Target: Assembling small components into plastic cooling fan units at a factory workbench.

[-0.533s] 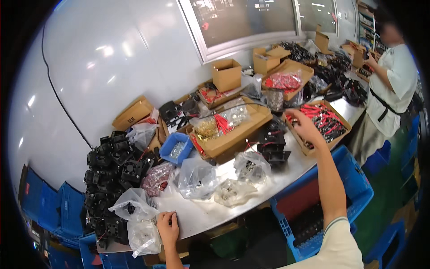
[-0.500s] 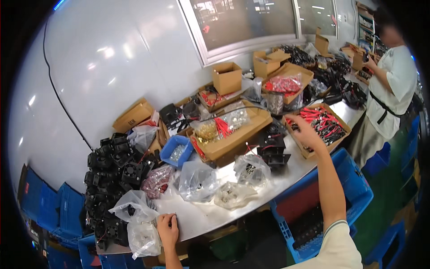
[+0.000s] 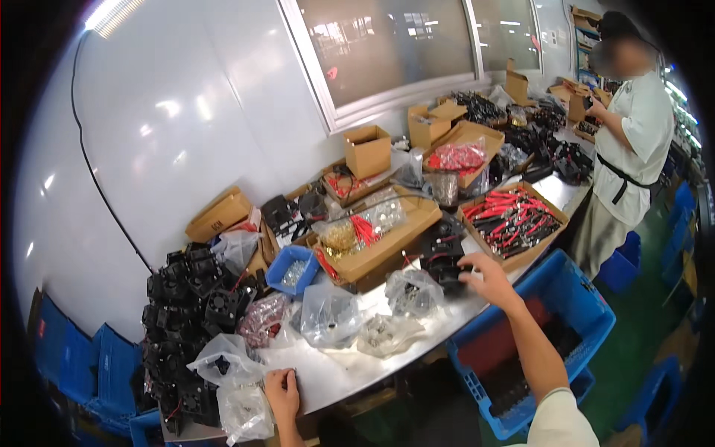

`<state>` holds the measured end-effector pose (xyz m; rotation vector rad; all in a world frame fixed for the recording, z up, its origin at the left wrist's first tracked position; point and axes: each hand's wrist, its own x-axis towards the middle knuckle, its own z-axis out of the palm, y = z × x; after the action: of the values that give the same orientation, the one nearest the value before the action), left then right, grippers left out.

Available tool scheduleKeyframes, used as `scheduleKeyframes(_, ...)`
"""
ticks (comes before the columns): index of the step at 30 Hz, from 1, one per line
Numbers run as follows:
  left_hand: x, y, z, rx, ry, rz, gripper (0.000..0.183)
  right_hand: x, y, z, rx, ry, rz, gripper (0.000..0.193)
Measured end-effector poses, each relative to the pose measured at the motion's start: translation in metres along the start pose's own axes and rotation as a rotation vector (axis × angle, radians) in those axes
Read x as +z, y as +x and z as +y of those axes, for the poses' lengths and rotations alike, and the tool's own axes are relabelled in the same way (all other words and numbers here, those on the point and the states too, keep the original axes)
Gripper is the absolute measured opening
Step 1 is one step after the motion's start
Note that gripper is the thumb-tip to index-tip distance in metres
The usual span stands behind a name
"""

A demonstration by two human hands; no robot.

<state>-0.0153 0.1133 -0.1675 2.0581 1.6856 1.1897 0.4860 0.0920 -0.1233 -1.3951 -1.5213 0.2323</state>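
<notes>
My right hand (image 3: 488, 280), fingers apart, reaches to the edge of a black fan unit (image 3: 447, 270) on the table. Whether the fingertips touch it, I cannot tell. Another black fan unit stands just behind it. My left hand (image 3: 282, 393) rests at the table's front edge with its fingers curled; a small dark thing shows by the fingertips, too small to name. Beside it lie clear plastic bags (image 3: 244, 406). Between my hands are more plastic bags of small parts (image 3: 328, 316). A carton of red and black cable pieces (image 3: 514, 257) sits beyond my right hand.
Black fans (image 3: 186, 298) are piled at the left. Behind the bags stand a blue bin of small metal parts (image 3: 292, 270) and an open carton (image 3: 387, 249). A large blue crate (image 3: 596, 328) stands below the table at right. Another person (image 3: 625, 141) stands at the far right.
My right hand has moved from above the carton of red and black cable pieces down and left to the black fan unit. My left hand stays at the table edge. The view has shifted slightly.
</notes>
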Motion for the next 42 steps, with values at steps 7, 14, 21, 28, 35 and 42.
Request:
scheduleKeyframes(7, -0.007, -0.006, -0.004, -0.005, -0.012, 0.032, 0.013, 0.019, 0.021, 0.019, 0.176, 0.005, -0.063, 0.016)
scheduleKeyframes(14, -0.001, -0.006, -0.002, -0.072, -0.222, -0.044, 0.012, 0.000, 0.027, 0.035, 0.523, 0.484, 0.048, 0.015)
scheduleKeyframes(21, -0.006, -0.007, -0.008, -0.094, -0.239, -0.058, 0.013, 0.013, 0.044, 0.036, 0.625, 0.831, 0.167, 0.014)
scheduleKeyframes(28, -0.006, -0.008, -0.010, -0.023, -0.235, -0.081, 0.013, 0.005, 0.065, 0.033, 0.400, 1.517, 0.450, 0.020)
scheduleKeyframes(35, -0.008, -0.025, 0.008, -0.258, -0.534, -0.064, 0.021, 0.025, 0.010, -0.061, 0.236, 1.630, 0.506, 0.026)
scheduleKeyframes(42, 0.024, -0.095, 0.058, -0.452, -1.392, -0.546, 0.085, 0.138, -0.113, -0.166, 0.611, 0.963, -0.350, 0.019)
